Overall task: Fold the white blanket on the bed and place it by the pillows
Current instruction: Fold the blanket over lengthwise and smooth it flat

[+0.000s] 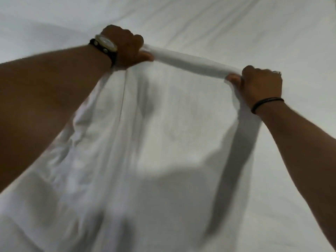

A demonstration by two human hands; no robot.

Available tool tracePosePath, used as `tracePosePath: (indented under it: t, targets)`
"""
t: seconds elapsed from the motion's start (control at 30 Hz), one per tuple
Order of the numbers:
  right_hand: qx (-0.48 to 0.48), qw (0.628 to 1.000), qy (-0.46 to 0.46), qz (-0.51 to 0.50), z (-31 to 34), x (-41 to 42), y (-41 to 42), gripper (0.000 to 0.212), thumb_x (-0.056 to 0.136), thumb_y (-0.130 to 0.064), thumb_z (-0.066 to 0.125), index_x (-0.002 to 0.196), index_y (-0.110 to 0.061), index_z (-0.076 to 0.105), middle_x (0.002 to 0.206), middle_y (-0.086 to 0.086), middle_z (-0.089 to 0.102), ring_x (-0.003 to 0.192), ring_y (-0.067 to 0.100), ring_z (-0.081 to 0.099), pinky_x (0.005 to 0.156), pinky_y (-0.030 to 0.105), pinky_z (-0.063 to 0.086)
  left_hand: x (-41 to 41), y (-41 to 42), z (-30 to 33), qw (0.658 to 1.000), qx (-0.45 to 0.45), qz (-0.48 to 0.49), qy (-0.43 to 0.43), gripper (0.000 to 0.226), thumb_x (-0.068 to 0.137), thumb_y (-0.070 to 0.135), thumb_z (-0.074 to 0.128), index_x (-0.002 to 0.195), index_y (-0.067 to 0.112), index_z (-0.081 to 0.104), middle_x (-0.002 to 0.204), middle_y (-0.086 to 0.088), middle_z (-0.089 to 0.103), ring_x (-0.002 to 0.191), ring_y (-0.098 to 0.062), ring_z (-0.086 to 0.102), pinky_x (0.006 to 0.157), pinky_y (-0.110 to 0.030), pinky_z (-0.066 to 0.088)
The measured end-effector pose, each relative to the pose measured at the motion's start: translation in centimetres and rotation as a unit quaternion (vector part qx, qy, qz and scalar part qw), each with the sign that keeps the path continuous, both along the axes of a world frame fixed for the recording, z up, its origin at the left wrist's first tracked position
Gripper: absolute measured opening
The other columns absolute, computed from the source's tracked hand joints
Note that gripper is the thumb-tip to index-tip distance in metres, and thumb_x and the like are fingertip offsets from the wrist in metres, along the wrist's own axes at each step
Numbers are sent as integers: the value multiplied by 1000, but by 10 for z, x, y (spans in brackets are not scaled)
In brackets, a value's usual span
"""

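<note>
The white blanket (154,133) hangs down from both my hands toward the lower edge of the view, stretched over the bed. My left hand (125,46), with a watch on its wrist, is clenched around the blanket's far left corner. My right hand (260,84), with a dark band on its wrist, grips the far right corner. Between the two fists the blanket's top edge is bunched into a taut roll (189,62). No pillows are in view.
A white bed sheet (236,24) with light creases fills the whole background behind and beside the blanket. My bare forearms reach in from the lower left and the right. The picture is motion-blurred.
</note>
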State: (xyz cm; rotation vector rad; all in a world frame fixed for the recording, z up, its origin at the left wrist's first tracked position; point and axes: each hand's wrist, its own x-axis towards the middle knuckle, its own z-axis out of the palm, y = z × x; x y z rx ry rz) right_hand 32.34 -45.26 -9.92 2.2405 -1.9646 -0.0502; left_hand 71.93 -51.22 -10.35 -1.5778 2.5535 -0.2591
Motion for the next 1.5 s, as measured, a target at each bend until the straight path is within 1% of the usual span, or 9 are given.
tracePosePath:
  t: [0.17,0.3,0.4,0.6,0.73,0.93,1.23,1.43,1.5]
  targets:
    - [-42,991,-41,-117,-5,-4,-33,62,94,-58,35,112,-2,53,115,29,52,111,44,47,97,60,32,-20,-11,-4,995,47,92,-19,90,85,83,12,110,7,53,102,-24,63,91,-41,60,70,-41,39]
    - [-73,993,-91,-3,-19,3,22,51,95,-57,37,125,-20,55,136,17,49,134,37,37,107,52,24,-82,33,-14,972,31,189,139,58,99,53,29,137,13,46,150,-19,38,138,-40,33,110,-49,23]
    - [17,991,-104,80,-49,-12,74,58,97,-57,38,141,-20,46,153,15,35,145,35,23,113,60,11,-172,107,-23,963,25,23,267,69,95,58,43,146,12,41,157,-20,27,147,-41,17,117,-53,10]
    - [133,966,-26,-219,-53,-211,44,79,89,-66,6,153,-21,20,160,12,15,147,32,11,115,60,3,-231,119,-55,983,129,18,129,104,77,88,30,157,25,7,165,-5,1,151,-30,-4,114,-65,-4]
    - [147,948,-57,-276,-42,-235,32,76,92,-64,8,154,-19,10,161,16,2,148,33,-1,114,63,2,-240,113,-56,983,137,51,109,110,71,91,30,156,28,-1,165,-2,-7,150,-29,-10,113,-67,-4]
    - [101,991,-89,-22,-51,-147,90,77,91,-69,30,151,-21,28,160,12,19,148,31,14,114,61,7,-239,109,-62,983,148,66,89,112,69,93,18,156,26,-5,164,-4,-11,149,-29,-15,113,-67,-5]
    - [114,921,-115,-355,-46,-237,110,91,83,-77,5,155,-21,4,162,7,-9,148,26,-12,114,62,-2,-242,108,-72,985,138,64,82,113,70,92,16,157,21,1,165,-6,-8,150,-30,-12,112,-70,-1]
    - [110,979,-127,-115,-63,-128,182,74,91,-70,28,149,-24,33,159,9,20,147,31,16,115,59,3,-239,113,-67,984,133,59,98,111,70,91,21,156,25,-2,164,-4,-9,150,-29,-12,114,-65,-5]
    - [113,971,-91,-190,-63,-169,198,81,89,-74,20,146,-20,41,157,10,28,144,34,24,113,63,13,-235,113,-59,985,133,59,92,112,68,94,15,156,27,-5,164,-2,-13,150,-27,-14,114,-63,-7]
